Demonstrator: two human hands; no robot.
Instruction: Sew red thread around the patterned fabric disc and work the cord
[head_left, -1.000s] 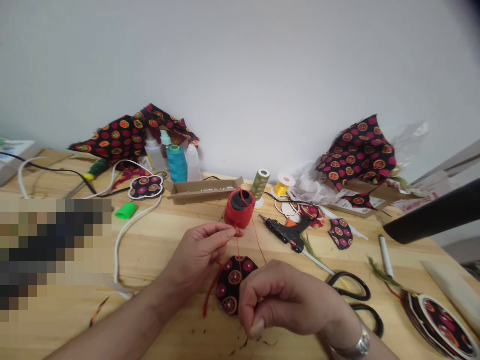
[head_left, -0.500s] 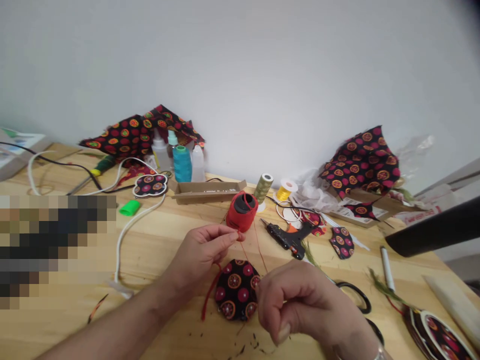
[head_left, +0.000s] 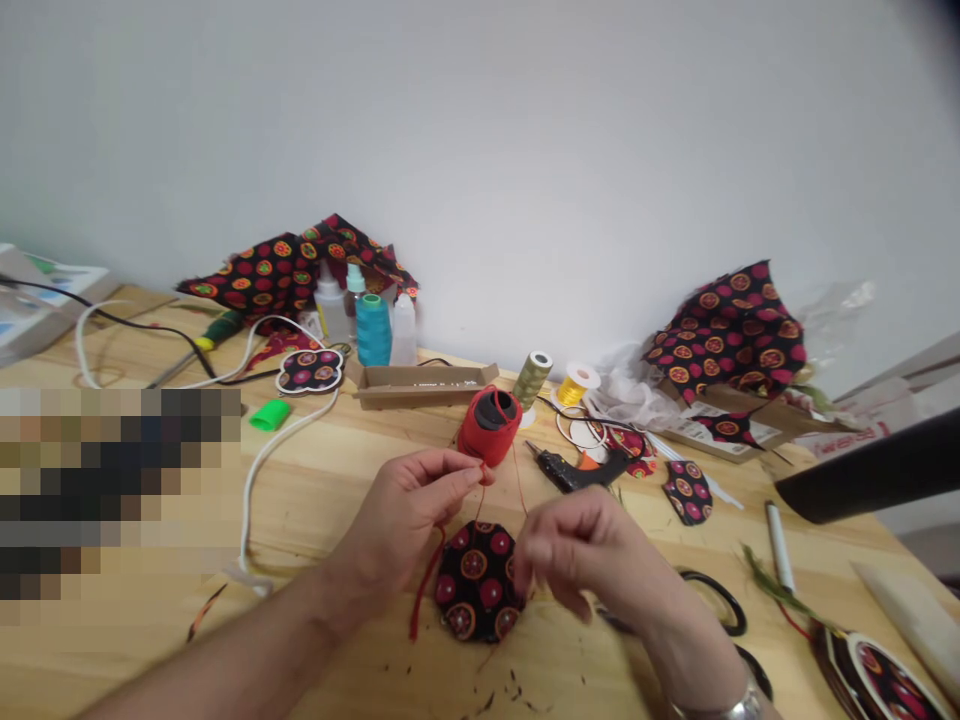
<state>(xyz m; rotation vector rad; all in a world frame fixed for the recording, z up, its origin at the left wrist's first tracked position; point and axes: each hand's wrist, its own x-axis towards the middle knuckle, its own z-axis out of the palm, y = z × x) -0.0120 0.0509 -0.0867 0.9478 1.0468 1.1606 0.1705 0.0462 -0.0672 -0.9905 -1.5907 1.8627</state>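
My left hand (head_left: 420, 500) pinches a small red thread loop or knot (head_left: 486, 472) between thumb and fingertips, just in front of the red thread spool (head_left: 489, 428). A red tassel-like bundle (head_left: 426, 590) hangs down below that hand. My right hand (head_left: 577, 550) is curled, its fingers slightly blurred, with a thin red thread (head_left: 519, 475) running from the spool towards it. Beneath and between both hands lies a round fabric-covered piece (head_left: 480, 590), black with red and orange circles and small pearl-like dots. My right fingers overlap its right edge; whether they touch it I cannot tell.
Black-handled scissors (head_left: 720, 600) lie partly under my right forearm. A hot glue gun (head_left: 577, 470) is beyond my right hand. Farther back are a cardboard tray (head_left: 424, 390), green (head_left: 533, 376) and yellow (head_left: 576, 386) spools, and a teal spool (head_left: 373, 332). A white cable (head_left: 251, 490) runs at left.
My right hand has lifted and turned, its fingers swinging up and away from me, near the round piece's right edge. My left hand keeps its pinch. The view has shifted slightly.
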